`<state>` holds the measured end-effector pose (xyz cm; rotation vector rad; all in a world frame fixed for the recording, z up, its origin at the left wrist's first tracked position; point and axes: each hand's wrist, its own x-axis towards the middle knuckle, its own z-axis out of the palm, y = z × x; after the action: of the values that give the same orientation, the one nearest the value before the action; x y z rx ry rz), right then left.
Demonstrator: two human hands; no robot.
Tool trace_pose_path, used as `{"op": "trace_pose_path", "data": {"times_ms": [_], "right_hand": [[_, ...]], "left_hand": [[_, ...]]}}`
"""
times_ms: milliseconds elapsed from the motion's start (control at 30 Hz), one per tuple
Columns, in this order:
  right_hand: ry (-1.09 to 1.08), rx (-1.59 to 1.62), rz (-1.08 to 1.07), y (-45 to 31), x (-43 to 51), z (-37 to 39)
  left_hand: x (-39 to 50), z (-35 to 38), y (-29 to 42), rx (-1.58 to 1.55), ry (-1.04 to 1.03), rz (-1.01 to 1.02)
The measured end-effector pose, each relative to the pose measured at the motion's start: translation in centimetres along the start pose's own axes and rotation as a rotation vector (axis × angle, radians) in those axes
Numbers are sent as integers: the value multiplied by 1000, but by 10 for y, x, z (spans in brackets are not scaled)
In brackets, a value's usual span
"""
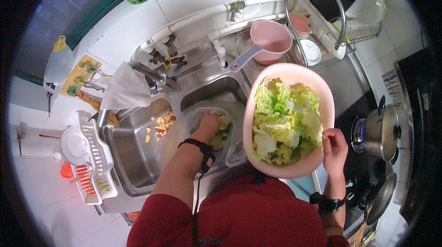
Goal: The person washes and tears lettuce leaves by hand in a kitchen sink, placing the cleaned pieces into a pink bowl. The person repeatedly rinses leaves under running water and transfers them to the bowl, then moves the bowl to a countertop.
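Observation:
My left hand [209, 127] reaches into a clear container [232, 155] in the right sink bowl. Green leaves [222, 136] lie beside and below its fingers, which are partly hidden. A pale pink plastic basin [290, 69] heaped with torn napa cabbage leaves [285, 119] is right of the sink, close to my body. My right hand [335, 148] pinches this basin's right rim between thumb and fingers, next to the outermost leaves.
Peelings [164, 124] lie in the left sink bowl [133, 157]. A cloth [126, 88] drapes over the faucet. A pink dipper [271, 41] stands behind the basin. On the right, a lidded pot [381, 131] sits over a blue flame, with a frying pan [381, 198] nearer me. A white rack [98, 157] stands left.

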<state>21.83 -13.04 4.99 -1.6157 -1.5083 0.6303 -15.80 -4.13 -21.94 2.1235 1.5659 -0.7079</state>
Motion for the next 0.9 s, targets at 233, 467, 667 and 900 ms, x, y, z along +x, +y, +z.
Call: {"op": "trace_pose_path", "data": {"times_ms": [233, 467, 667, 900], "right_hand": [[-101, 40, -64, -9, -14, -1], [-146, 215, -46, -10, -22, 1], [-526, 852, 136, -5, -12, 20], [-282, 581, 502, 33, 9, 13]], "left_hand": [[-122, -106, 21, -347, 272, -186], [-229, -199, 36, -545, 633, 45], [-186, -221, 143, -654, 776, 582], [-130, -190, 196, -1470, -257, 330]]}}
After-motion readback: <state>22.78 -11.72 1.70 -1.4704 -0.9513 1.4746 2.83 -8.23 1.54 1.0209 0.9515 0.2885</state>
